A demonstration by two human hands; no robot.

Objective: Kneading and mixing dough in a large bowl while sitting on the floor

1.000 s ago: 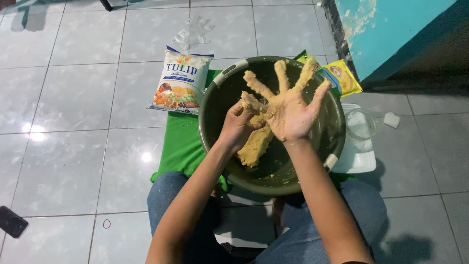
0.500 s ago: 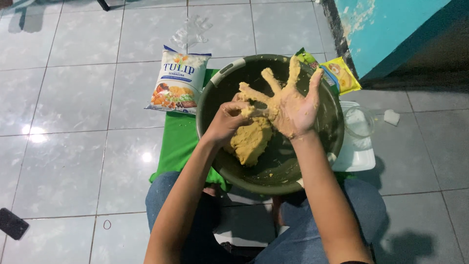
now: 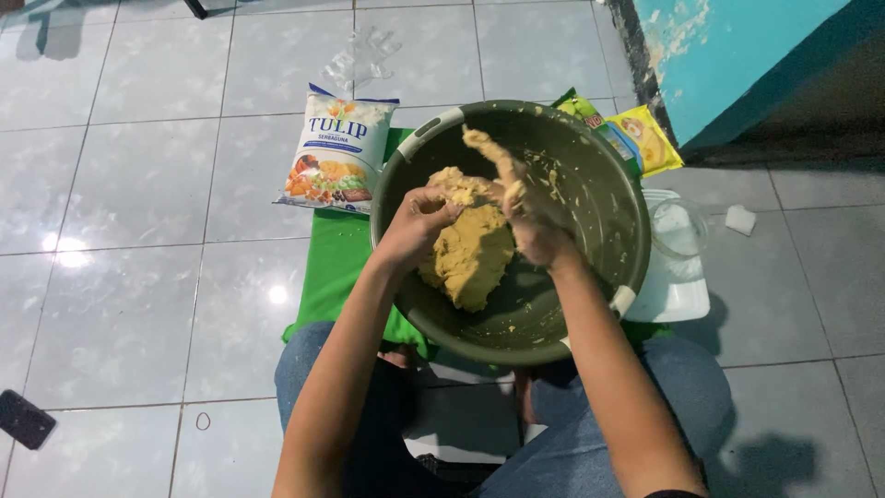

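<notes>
Both hands are in the big dark-green round plastic basin [image 3: 608, 198], which sits on a bright green cloth [image 3: 343, 272] spread on the pale grey tiled floor [image 3: 138, 240], right in front of the person's knees. The yellow-beige dough lump [image 3: 472, 251] lies on the basin's floor, toward the near-left of centre. Left hand [image 3: 419, 226] is curled, fingers together, pressing against the lump's upper-left side; can't tell whether it's actually clamped on a pinch of dough or just pushing. Right hand [image 3: 530, 221] is blurred and caked in dough, one doughy finger sticking up toward the far rim; it sits at the lump's right edge, grip unclear. Progress, my read: dough has already come together into one cohesive mass, no loose flour pool visible, so mixing looks mostly done. Left over: crumbs and smears on the basin's far-right wall, plus a thick coat on the right hand, not yet worked back into the lump. Surface of the lump looks rough, so kneading probably isn't finished. Around it: white-and-blue printed flour bag [image 3: 337, 152] on the floor just beyond the cloth's far-left corner, yellow and green sachets [image 3: 645, 138] at the basin's far-right rim, clear round lid on a white tray [image 3: 678, 244] beside the basin's right side.
</notes>
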